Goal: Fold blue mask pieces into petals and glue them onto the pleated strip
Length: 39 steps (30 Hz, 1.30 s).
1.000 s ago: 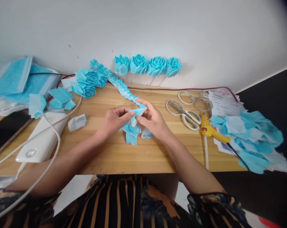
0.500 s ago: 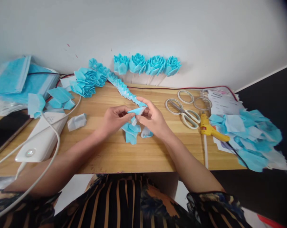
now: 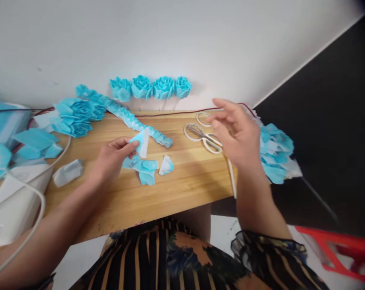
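Note:
My left hand (image 3: 114,155) pinches a folded blue-and-white fabric piece (image 3: 144,143) between thumb and fingers, above the table's middle. Under and beside it lie loose blue scraps (image 3: 148,171) and a small blue-white scrap (image 3: 166,165). Behind stretches a long strip of overlapping folded blue petals (image 3: 128,117). My right hand (image 3: 239,135) is raised at the right with fingers apart and nothing seen in it. Left of it are white-handled scissors (image 3: 208,141). It hides the yellow glue gun; only its white glue stick (image 3: 231,177) shows below.
Several blue fabric roses (image 3: 142,87) lean against the wall; others (image 3: 76,117) lie at the left. A pile of blue pieces (image 3: 276,147) is at the right edge. A white power bank (image 3: 16,201) with a looping cable (image 3: 40,197) lies left. A tape roll (image 3: 202,117) is behind the scissors.
The view has swung right. My right hand has let go of the folded piece and moved up and right, opening. My left hand alone keeps the piece, apart from the strip.

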Tool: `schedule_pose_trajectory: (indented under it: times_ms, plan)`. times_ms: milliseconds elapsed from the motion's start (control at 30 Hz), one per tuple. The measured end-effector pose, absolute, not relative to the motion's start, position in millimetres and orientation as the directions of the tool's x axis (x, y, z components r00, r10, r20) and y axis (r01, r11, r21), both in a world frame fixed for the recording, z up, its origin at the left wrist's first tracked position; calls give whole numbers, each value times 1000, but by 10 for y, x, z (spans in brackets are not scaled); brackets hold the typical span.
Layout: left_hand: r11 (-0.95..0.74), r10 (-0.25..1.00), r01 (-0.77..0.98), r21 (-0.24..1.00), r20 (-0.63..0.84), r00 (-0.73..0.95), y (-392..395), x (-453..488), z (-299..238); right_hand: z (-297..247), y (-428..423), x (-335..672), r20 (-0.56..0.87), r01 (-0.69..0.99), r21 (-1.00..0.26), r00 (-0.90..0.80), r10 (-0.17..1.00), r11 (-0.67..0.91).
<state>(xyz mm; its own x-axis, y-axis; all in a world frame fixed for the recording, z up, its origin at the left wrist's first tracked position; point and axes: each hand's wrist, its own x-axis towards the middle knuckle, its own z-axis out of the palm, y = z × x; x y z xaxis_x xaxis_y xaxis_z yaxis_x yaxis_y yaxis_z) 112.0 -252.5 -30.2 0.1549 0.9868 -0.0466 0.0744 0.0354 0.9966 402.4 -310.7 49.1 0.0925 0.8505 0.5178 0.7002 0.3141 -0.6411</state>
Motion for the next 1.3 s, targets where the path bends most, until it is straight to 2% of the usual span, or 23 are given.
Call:
schedule_pose_trajectory:
  times_ms: [100, 167, 233, 267, 333, 433, 567, 633, 700, 733, 800, 867, 933, 1000, 1133, 1300]
  plan:
    - [38, 986, 76, 996, -50, 162, -2527, 1130, -283, 544, -3328, 4559, 536, 860, -475, 116, 836, 185]
    - [41, 986, 72, 997, -52, 158, -2534, 1140, -279, 427, -3442, 4892, 422, 945, -325, 110, 900, 37]
    - [37, 988, 72, 997, -47, 145, -2540, 1144, -285, 242, -3540, 5155, 253, 990, -118, 100, 962, -72]
    - [34, 989, 72, 997, -44, 140, -2541, 1144, -291, 142, -3584, 5253, 166, 994, -19, 106, 980, -104]
    - [31, 989, 65, 997, -40, 141, -2537, 1139, -307, -48, -3648, 5392, 49, 989, 102, 103, 994, -107]
    - [37, 988, 32, 999, -42, 151, -2518, 1130, -332, -277, -3668, 5501, 1, 989, 148, 28, 1000, -28]
    - [40, 987, 12, 999, -41, 156, -2500, 1124, -339, -425, -3623, 5577, 80, 990, 143, -19, 997, 8]
    - [38, 986, 3, 999, -38, 163, -2503, 1124, -327, -402, -3620, 5599, 136, 995, 98, -2, 991, -12]
    - [53, 984, -21, 998, -48, 170, -2511, 1129, -312, -304, -3637, 5588, 212, 999, -24, 33, 977, -28]
    - [64, 983, -38, 997, -57, 175, -2515, 1132, -305, -231, -3648, 5559, 252, 989, -128, 99, 963, -68]
    - [93, 980, -83, 992, -76, 185, -2517, 1141, -297, -60, -3667, 5434, 332, 881, -439, 344, 878, -180]
    - [119, 976, -127, 985, -92, 198, -2512, 1147, -298, 106, -3662, 5209, 321, 641, -759, 516, 794, -110]
    - [146, 971, -161, 976, -109, 215, -2500, 1147, -307, 218, -3621, 4906, 233, 412, -911, 500, 834, 8]
    - [175, 964, -176, 969, -132, 233, -2484, 1142, -317, 259, -3542, 4569, 192, 296, -952, 390, 901, 75]
    - [252, 944, -228, 941, -187, 274, -2454, 1131, -323, 237, -3295, 3980, 41, 94, -995, 159, 986, 26]
    - [328, 922, -358, 874, -213, 324, -2420, 1125, -324, 265, -2957, 3622, 73, -58, -996, -86, 994, 68]
